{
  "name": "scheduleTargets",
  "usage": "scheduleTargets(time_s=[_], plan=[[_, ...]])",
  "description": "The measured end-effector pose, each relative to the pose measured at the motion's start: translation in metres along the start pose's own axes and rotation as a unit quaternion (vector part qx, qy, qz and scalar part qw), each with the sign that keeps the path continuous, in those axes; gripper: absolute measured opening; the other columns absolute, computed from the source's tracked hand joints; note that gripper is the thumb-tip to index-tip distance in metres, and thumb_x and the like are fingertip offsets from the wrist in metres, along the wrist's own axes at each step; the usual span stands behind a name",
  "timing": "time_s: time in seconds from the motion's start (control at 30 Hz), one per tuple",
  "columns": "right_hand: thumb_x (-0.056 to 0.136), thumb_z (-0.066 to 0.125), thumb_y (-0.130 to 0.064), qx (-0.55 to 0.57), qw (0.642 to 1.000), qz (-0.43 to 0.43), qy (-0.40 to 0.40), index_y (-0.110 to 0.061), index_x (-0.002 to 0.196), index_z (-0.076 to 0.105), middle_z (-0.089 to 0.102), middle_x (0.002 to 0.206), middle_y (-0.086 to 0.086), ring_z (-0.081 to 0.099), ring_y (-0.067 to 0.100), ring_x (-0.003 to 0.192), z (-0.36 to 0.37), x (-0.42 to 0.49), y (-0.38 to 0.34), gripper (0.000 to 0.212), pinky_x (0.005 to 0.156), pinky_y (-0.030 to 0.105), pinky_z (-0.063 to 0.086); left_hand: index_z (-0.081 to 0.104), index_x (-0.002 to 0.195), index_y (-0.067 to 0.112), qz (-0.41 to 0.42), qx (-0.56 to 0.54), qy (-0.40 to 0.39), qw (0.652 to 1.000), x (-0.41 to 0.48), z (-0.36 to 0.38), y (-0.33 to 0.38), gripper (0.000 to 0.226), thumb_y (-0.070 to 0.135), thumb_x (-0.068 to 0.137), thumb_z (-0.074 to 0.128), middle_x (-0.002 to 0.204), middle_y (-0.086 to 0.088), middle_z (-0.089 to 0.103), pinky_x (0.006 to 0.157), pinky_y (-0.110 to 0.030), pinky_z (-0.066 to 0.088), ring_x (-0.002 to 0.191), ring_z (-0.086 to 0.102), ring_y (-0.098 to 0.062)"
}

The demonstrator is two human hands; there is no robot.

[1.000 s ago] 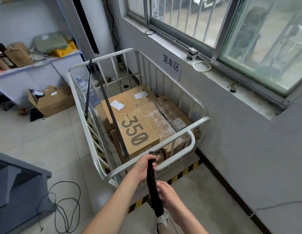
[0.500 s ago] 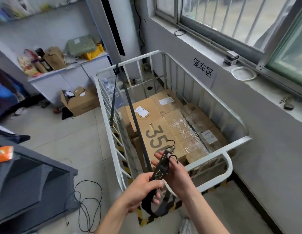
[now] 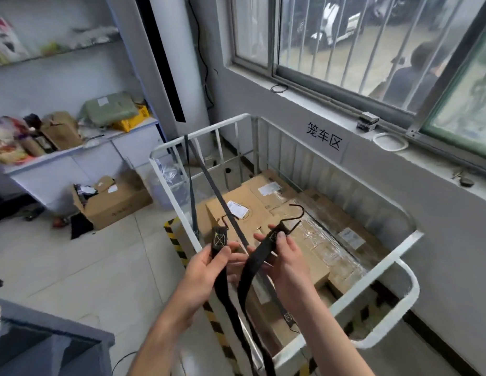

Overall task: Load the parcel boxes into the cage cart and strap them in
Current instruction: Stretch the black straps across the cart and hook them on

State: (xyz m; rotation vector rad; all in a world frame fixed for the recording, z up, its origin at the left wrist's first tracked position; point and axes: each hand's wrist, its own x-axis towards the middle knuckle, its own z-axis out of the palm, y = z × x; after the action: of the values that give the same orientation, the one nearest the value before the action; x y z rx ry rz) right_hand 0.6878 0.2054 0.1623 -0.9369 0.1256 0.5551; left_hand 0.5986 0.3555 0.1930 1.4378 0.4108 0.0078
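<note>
A white cage cart (image 3: 407,241) stands against the wall under the window, filled with several brown parcel boxes (image 3: 266,202), some wrapped in clear film. One black strap (image 3: 209,183) is hooked to the cart's far rail and runs diagonally down over the boxes. I hold a second black strap (image 3: 246,278) over the cart's near left corner. My left hand (image 3: 209,263) grips one hooked end, my right hand (image 3: 284,253) grips the other, its metal hook (image 3: 297,213) pointing up. The strap's loop hangs down between my forearms.
An open cardboard box (image 3: 114,199) sits on the floor to the left, below a shelf with bags and packages (image 3: 65,128). A grey cabinet (image 3: 46,346) stands at the lower left. Yellow-black floor tape (image 3: 176,245) borders the cart. A tall white unit (image 3: 171,63) stands behind.
My view has moved closer and lifted. My two hands have drawn apart, each now holding one hooked end of the second strap, which was bunched together between them before.
</note>
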Motion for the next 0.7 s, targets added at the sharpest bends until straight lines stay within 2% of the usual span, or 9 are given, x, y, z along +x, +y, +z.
scheduleTargets(time_s=[0.03, 0.1, 0.17, 0.23, 0.43, 0.7], plan=[[0.107, 0.04, -0.029, 0.006, 1.0, -0.016, 0.013, -0.012, 0.126, 0.057, 0.075, 0.109, 0.015, 0.074, 0.034, 0.089, 0.01, 0.003, 0.005, 0.031, 0.064, 0.039, 0.06, 0.064, 0.12, 0.019, 0.001, 0.007, -0.003, 1.0, 0.005, -0.015, 0.008, 0.032, 0.037, 0.096, 0.053, 0.107, -0.007, 0.077, 0.079, -0.034, 0.061, 0.099, 0.074, -0.023], [0.107, 0.04, -0.029, 0.021, 0.998, -0.046, 0.042, -0.012, 0.125, 0.056, 0.075, 0.108, 0.014, 0.074, 0.034, 0.088, 0.027, 0.009, 0.013, 0.029, 0.064, 0.039, 0.06, 0.063, 0.121, 0.016, 0.002, 0.006, -0.01, 1.0, 0.017, -0.04, 0.022, 0.028, 0.031, 0.099, 0.053, 0.093, -0.009, 0.076, 0.069, -0.035, 0.061, 0.08, 0.074, -0.027], [0.107, 0.04, -0.029, 0.045, 0.994, -0.074, 0.066, -0.012, 0.123, 0.056, 0.075, 0.107, 0.014, 0.075, 0.034, 0.088, 0.036, 0.013, 0.017, 0.028, 0.064, 0.039, 0.06, 0.063, 0.121, 0.015, 0.008, 0.014, -0.034, 0.999, 0.03, -0.058, 0.034, 0.024, 0.026, 0.102, 0.051, 0.077, -0.007, 0.067, 0.057, -0.031, 0.054, 0.059, 0.063, -0.023], [0.107, 0.039, -0.029, 0.057, 0.989, -0.097, 0.094, -0.014, 0.121, 0.056, 0.075, 0.107, 0.013, 0.075, 0.034, 0.088, 0.039, 0.018, 0.017, 0.027, 0.063, 0.039, 0.06, 0.063, 0.121, 0.016, 0.008, 0.029, -0.078, 0.996, 0.048, -0.067, 0.043, 0.024, 0.027, 0.103, 0.051, 0.071, -0.004, 0.059, 0.051, -0.027, 0.047, 0.051, 0.052, -0.017], [0.108, 0.037, -0.029, 0.084, 0.959, -0.136, 0.232, -0.015, 0.116, 0.056, 0.076, 0.107, 0.012, 0.075, 0.032, 0.087, 0.006, 0.047, 0.01, 0.024, 0.064, 0.038, 0.062, 0.059, 0.123, 0.01, -0.03, 0.016, -0.195, 0.98, 0.132, -0.051, 0.051, 0.027, 0.025, 0.101, 0.054, 0.063, 0.002, 0.052, 0.041, -0.022, 0.038, 0.043, 0.042, -0.011], [0.108, 0.038, -0.03, 0.169, 0.894, -0.171, 0.377, -0.017, 0.115, 0.055, 0.077, 0.102, 0.008, 0.076, 0.03, 0.086, -0.071, 0.104, -0.004, 0.023, 0.061, 0.036, 0.061, 0.058, 0.12, 0.007, -0.125, 0.033, -0.295, 0.947, 0.253, 0.045, 0.007, 0.024, 0.02, 0.102, 0.05, 0.058, 0.004, 0.046, 0.04, -0.023, 0.031, 0.04, 0.036, -0.01]])
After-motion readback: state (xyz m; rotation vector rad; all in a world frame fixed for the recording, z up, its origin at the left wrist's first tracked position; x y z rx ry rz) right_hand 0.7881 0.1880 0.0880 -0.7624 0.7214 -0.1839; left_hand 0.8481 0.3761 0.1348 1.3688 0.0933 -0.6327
